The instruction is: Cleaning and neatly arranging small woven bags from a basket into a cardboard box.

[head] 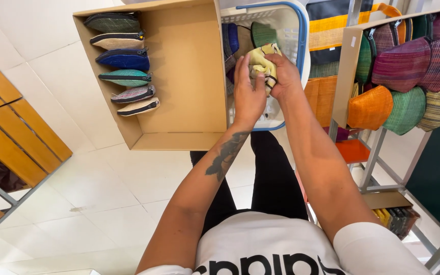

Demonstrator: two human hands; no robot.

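The cardboard box (189,76) has bare floor along its 3 o'clock side; six pouches (126,79) line its 9 o'clock wall. Over the white basket (294,30), my left hand (248,94) and right hand (283,76) pinch one pale yellow pouch (260,61).

A shallow cardboard box (189,76) holds six zippered woven pouches in a row along its left wall: a dark green pouch (113,22) nearest the far corner, then a beige pouch (117,40), a blue pouch (124,59), a teal pouch (126,77), a grey striped pouch (133,94) and a cream pouch (138,107) nearest the near corner. To the right, a metal rack (373,153) carries a second cardboard box (350,66) packed with rounded woven pouches, among them an orange pouch (368,108), a green one (406,109) and a magenta striped one (402,63). Wooden slats (11,127) stand at the left over the white tiled floor (103,203).
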